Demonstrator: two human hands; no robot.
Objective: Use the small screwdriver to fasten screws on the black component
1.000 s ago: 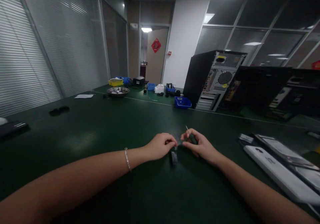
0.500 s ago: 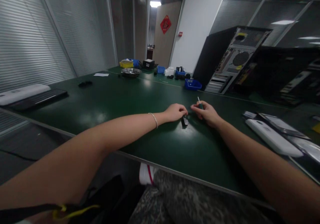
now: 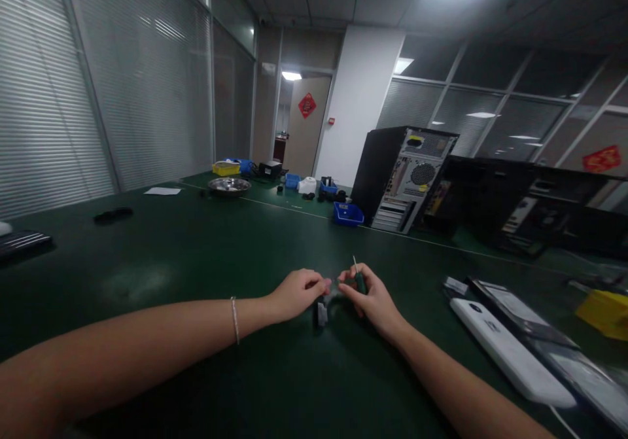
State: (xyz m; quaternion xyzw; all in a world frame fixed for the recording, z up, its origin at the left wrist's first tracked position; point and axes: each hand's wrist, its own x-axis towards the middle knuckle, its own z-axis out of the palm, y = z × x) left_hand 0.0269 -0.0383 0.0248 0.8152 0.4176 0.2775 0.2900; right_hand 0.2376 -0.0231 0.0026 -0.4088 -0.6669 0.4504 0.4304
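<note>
My right hand point(image 3: 371, 293) is closed around a small screwdriver point(image 3: 360, 282) with a dark green handle, its thin metal shaft pointing up and away. The thumb and forefinger of that hand also come together toward my left hand point(image 3: 300, 294). The left fingers are pinched, and anything between them is too small to make out. Just below the left fingertips a small black and grey part point(image 3: 321, 313) lies on the dark green table point(image 3: 196, 262). A narrow gap separates the two sets of fingertips.
Beyond the hands stand a blue bin point(image 3: 348, 214) and a computer tower point(image 3: 387, 177). A metal bowl point(image 3: 229, 187) is at the back left. To the right lie a white device point(image 3: 510, 354) and hard drives point(image 3: 515, 305). A keyboard point(image 3: 24, 244) sits at far left.
My view has tilted up and levelled, so the hands appear lower and further left in the picture. The screwdriver is still in the right hand, and both hands remain close together.
</note>
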